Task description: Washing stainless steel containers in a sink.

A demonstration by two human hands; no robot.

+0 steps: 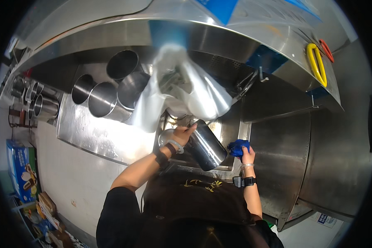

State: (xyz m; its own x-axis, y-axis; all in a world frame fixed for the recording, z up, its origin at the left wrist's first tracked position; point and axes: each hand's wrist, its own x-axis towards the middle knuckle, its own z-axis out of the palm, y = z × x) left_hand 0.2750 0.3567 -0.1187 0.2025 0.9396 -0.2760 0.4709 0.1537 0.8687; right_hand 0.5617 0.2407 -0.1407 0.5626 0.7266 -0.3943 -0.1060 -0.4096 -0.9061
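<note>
My left hand (pixel 183 136) grips the rim end of a tall stainless steel cylinder (pixel 207 145), which lies tilted over the steel sink (pixel 244 131). In my right hand (pixel 247 155) is a bunched blue cloth (pixel 238 148), held a little to the right of the cylinder and apart from it. Behind and left of my left hand, a round metal rim (pixel 165 138) shows partly in the sink. White translucent plastic bags (pixel 186 90) hang in front of the sink's far part and hide some of it.
Several steel cylinders (pixel 102 99) stand on the steel drainboard (pixel 90 124) at left, more (pixel 46 105) beyond it. A steel shelf edge (pixel 217 34) with hooks (pixel 262 76) and yellow-handled scissors (pixel 316 65) crosses above. Steel panels (pixel 276 161) rise at right; a blue printed box (pixel 21 170) stands far left.
</note>
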